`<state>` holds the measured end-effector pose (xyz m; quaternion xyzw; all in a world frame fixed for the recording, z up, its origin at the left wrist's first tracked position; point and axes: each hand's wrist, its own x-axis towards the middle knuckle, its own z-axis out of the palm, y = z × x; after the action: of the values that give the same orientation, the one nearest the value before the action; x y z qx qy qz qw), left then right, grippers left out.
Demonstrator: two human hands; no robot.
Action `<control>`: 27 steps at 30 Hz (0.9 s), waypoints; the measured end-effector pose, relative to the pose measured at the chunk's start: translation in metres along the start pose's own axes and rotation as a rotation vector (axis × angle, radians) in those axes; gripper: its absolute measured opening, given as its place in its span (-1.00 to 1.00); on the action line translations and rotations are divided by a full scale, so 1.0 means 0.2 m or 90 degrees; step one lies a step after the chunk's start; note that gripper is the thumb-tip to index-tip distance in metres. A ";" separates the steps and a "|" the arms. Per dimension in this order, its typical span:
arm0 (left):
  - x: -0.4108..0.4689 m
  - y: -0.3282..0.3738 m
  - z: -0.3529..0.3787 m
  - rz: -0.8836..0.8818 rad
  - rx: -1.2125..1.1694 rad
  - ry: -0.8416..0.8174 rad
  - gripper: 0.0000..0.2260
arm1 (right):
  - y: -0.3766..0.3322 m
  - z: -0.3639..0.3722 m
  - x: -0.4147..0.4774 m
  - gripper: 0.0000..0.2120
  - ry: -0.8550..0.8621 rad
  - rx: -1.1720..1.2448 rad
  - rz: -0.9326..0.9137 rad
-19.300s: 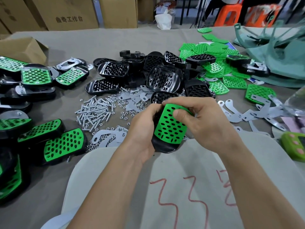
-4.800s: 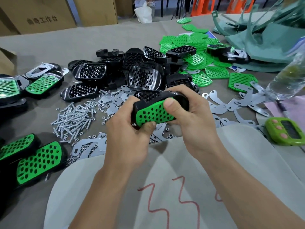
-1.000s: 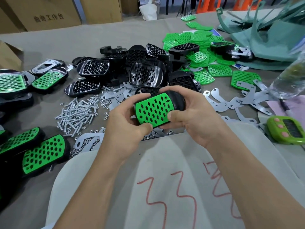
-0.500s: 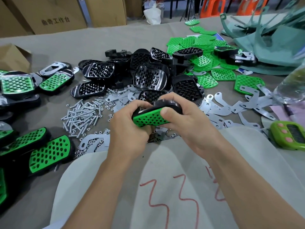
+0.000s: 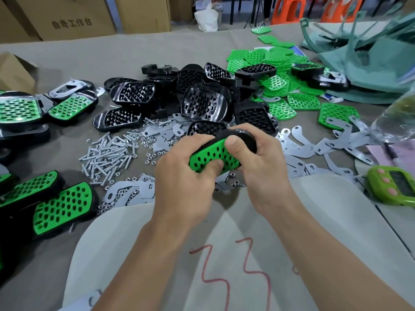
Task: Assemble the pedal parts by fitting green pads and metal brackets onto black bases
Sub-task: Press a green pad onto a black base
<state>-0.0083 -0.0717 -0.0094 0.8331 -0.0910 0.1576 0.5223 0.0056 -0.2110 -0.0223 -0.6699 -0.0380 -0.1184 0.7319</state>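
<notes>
Pedal (image 5: pixel 211 153) green face up, long axis left-right, right end higher | held above worktop (image 5: pixel 134 50) | left hand (image 5: pixel 182 182), right hand (image 5: pixel 262 173): each grip curled round 1 end | cardboard boxes (image 5: pixel 74 19) behind, contents hidden

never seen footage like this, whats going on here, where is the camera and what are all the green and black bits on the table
There is no machine here: a person works with bare hands. The one picture comes from a camera worn on the head, looking down at the table. The left hand and right hand together grip one pedal: a green pad lying on a black base, with both thumbs on the pad. Behind them is a pile of black bases, with loose green pads further right, flat metal brackets, and screws with small nuts. Finished pedals lie at the left, and a green timer at the right.
</notes>
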 end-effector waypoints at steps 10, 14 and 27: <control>-0.01 -0.01 0.01 -0.029 0.072 0.008 -0.76 | 0.04 0.03 -0.01 -0.87 0.099 -0.190 0.014; -0.02 0.00 0.01 -0.034 0.090 0.004 -0.76 | 0.01 0.02 0.00 -0.86 0.083 -0.169 0.070; 0.01 0.01 -0.07 0.062 -0.035 -0.100 -0.82 | -0.14 -0.14 0.06 -0.84 -0.261 0.015 0.107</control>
<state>-0.0087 -0.0610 -0.0011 0.8228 -0.1760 0.1145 0.5281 0.0075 -0.2425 0.0038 -0.6720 -0.1313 0.0823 0.7241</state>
